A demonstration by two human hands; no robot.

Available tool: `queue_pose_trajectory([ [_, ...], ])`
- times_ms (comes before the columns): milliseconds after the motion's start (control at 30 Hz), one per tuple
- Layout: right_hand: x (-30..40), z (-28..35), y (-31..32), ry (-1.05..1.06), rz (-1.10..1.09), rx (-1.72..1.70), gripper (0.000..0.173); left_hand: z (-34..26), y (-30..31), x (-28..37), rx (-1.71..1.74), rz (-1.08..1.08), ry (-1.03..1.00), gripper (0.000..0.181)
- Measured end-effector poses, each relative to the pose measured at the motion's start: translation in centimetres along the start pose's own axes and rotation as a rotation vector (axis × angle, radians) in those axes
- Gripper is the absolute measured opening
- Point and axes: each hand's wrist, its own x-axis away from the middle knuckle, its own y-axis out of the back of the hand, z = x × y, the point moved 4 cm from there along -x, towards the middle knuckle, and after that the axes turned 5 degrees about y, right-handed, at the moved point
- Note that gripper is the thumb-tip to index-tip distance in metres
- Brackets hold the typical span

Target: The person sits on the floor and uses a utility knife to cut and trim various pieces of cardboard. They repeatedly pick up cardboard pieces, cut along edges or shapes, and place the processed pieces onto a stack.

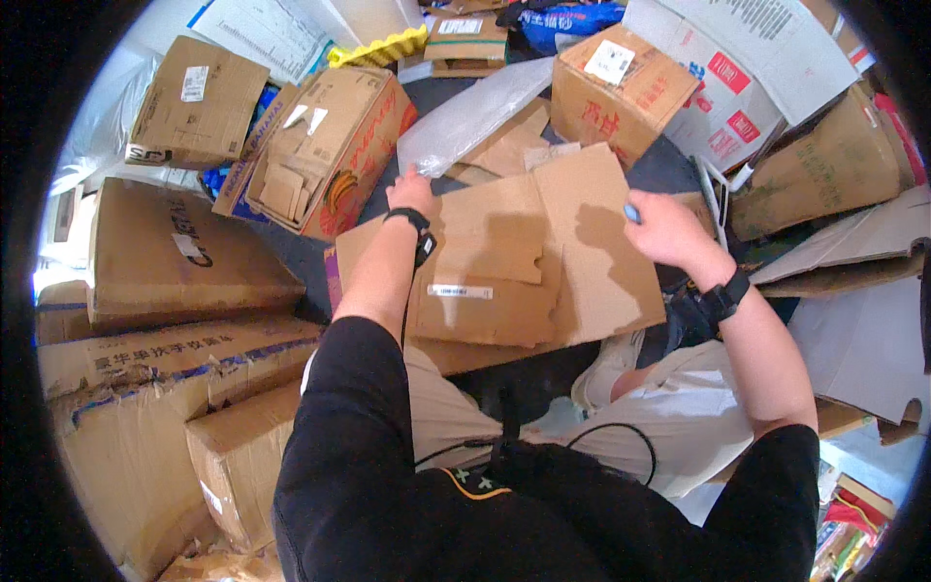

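Note:
Before me lie overlapping flattened cardboard sheets (502, 240), the upper ones bearing a small white label (460, 292). My left hand (411, 195) is at their upper left edge, by the near end of a sheet of bubble wrap (473, 116); whether its fingers grip anything I cannot tell. Above the right edge of the cardboard, my right hand (665, 225) is closed on a small light-blue object (632, 213), mostly hidden in the fist. That hand casts a shadow on the cardboard. More brown cardboard (509, 142) lies partly under the bubble wrap.
A banana carton (364, 156) with cardboard pieces in it stands at upper left, a taped carton (618, 87) at upper right. Large cartons (182, 254) line the left side. White metal tubing (716, 193) and folded cardboard (844, 240) are at the right.

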Motion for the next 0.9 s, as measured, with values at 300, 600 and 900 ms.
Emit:
queue_pose_trajectory([
  [300, -0.6, 0.5, 0.1, -0.008, 0.005, -0.012, 0.026, 2.1, 4.9, -2.6, 0.019, -0.315, -0.051, 0.016],
  [600, -2.6, 5.4, 1.3, 0.017, -0.13, 0.028, 0.021, 8.2, 20.9, 1.9, 0.546, -0.786, -0.051, 0.008],
  [900, -4.9, 15.4, 2.7, 0.347, -0.448, -0.351, 0.036, 8.3, 27.6, 9.9, 1.46, -0.385, -0.385, 0.011],
])
